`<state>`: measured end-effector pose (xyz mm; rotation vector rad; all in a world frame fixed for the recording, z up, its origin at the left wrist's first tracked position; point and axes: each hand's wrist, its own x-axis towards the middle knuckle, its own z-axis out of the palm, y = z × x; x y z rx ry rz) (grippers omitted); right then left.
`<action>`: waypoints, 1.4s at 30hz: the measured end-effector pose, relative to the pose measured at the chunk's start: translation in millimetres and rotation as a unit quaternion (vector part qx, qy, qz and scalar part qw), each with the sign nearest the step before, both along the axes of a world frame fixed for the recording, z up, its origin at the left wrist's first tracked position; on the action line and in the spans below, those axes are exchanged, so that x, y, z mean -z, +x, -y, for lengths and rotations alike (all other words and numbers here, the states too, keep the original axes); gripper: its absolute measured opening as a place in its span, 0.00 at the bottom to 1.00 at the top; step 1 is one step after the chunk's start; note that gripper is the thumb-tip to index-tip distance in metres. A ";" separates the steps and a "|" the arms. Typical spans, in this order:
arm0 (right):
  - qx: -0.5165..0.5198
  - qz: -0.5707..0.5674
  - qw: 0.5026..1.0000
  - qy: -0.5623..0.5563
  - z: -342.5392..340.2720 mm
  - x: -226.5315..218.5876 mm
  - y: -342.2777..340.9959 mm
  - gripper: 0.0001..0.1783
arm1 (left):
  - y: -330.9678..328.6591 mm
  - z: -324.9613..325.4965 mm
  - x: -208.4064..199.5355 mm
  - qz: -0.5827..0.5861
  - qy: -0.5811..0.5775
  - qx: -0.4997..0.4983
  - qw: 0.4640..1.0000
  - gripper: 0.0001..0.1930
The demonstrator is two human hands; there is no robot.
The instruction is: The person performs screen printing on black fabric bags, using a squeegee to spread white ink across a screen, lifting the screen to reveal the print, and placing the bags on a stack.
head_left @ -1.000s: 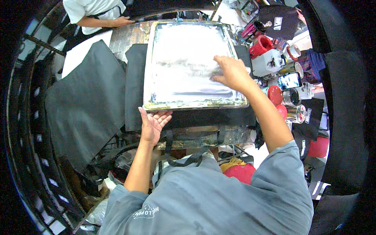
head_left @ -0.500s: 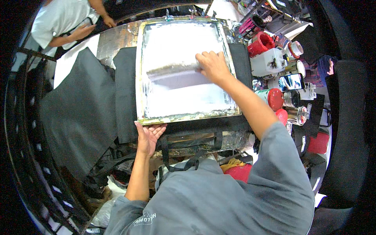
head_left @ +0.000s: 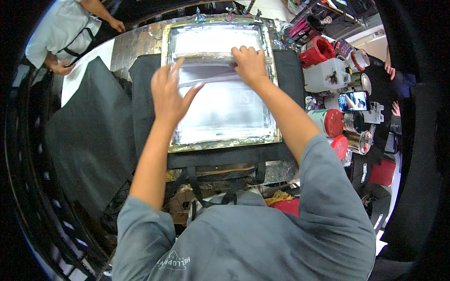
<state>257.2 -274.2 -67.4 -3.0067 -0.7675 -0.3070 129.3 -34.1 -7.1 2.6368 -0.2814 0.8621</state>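
Note:
A screen-printing frame coated with white ink lies over a black tote bag on the worktable. Across the frame's upper part stretches a long squeegee, a greyish bar above a shaded band of mesh. My right hand has its fingers curled over the squeegee's right part. My left hand is above the frame's left side by the squeegee's left end. Its thumb and fingers are spread, slightly blurred, and they hold nothing. A dark lettering patch shows faintly through the lower mesh.
Hinge clamps line the frame's far edge. Ink tubs, a red open can, a translucent jug and a lit phone crowd the right side. Another black bag lies left. One person stands far left; another's hands show far right.
My left hand has left the frame's near edge and risen over its left side. The squeegee and my right hand have moved farther away. The frame's near edge now sits slightly lower left.

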 end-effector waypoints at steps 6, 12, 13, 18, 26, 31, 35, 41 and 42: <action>-0.014 0.018 1.000 -0.014 -7.0 6.4 -20.5 0.26 | 72.2 -10.0 69.9 -0.181 0.102 -0.022 0.978 0.24; -0.030 0.047 0.998 0.011 4.0 3.3 -83.6 0.08 | 12.3 -1.1 69.3 -0.171 0.116 -0.015 0.978 0.23; -0.033 0.043 0.998 0.012 5.2 2.5 -94.4 0.08 | 1.4 -1.5 70.6 -0.166 0.120 -0.007 0.979 0.23; -0.044 0.032 0.998 0.024 11.6 -2.1 -147.6 0.05 | -58.4 6.1 71.0 -0.143 0.096 0.004 0.985 0.22; -0.047 0.028 0.998 0.027 20.7 -7.5 -192.7 0.08 | -120.1 8.1 64.9 -0.106 0.053 0.006 0.993 0.33; -0.013 -0.085 0.996 0.029 17.0 -18.1 -223.6 0.25 | -188.7 -24.4 65.5 -0.249 0.051 -0.175 0.951 0.46; -0.015 -0.066 0.995 0.076 15.9 -12.6 -244.0 0.33 | -199.1 -48.7 97.8 -0.286 -0.004 -0.154 0.946 0.39; -0.020 -0.036 0.992 0.116 15.8 -88.7 -234.2 0.31 | -199.6 -41.1 53.4 -0.135 -0.307 -0.119 0.935 0.34; -0.024 0.004 0.994 0.103 15.4 -104.7 -224.6 0.29 | -191.3 -42.1 37.3 -0.131 -0.349 -0.115 0.921 0.32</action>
